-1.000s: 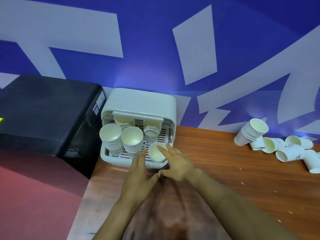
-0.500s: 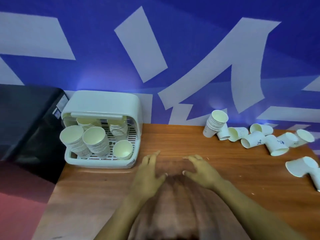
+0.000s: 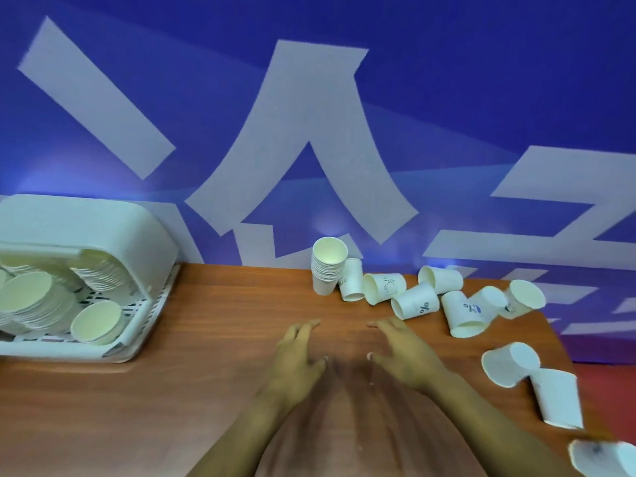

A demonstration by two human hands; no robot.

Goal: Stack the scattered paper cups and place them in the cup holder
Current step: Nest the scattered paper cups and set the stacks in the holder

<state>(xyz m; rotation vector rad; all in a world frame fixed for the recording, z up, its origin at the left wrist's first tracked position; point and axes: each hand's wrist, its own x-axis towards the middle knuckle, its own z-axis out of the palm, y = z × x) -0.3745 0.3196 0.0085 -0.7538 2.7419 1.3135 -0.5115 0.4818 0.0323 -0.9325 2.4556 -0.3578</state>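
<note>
Many white paper cups point(image 3: 416, 305) lie toppled; both hands' fingers point(image 3: 387, 327) spread, empty.

Percent marks on two tipped cups; wall lettering cut off

Up and to the right of the right hand point(image 3: 402, 352), a paper cup point(image 3: 417, 302) lying on its side carried a dark "%" on its wall. Just right of it, a second tipped cup point(image 3: 463, 313) showed another "%" beside a small blue mark, too blurred to read. A further cup point(image 3: 383, 287), above the right hand, bore a faint line drawing, possibly a logo, with no legible words. Far above both hands, the blue wall point(image 3: 447, 115) held big white strokes of characters, cropped and unreadable.
</note>
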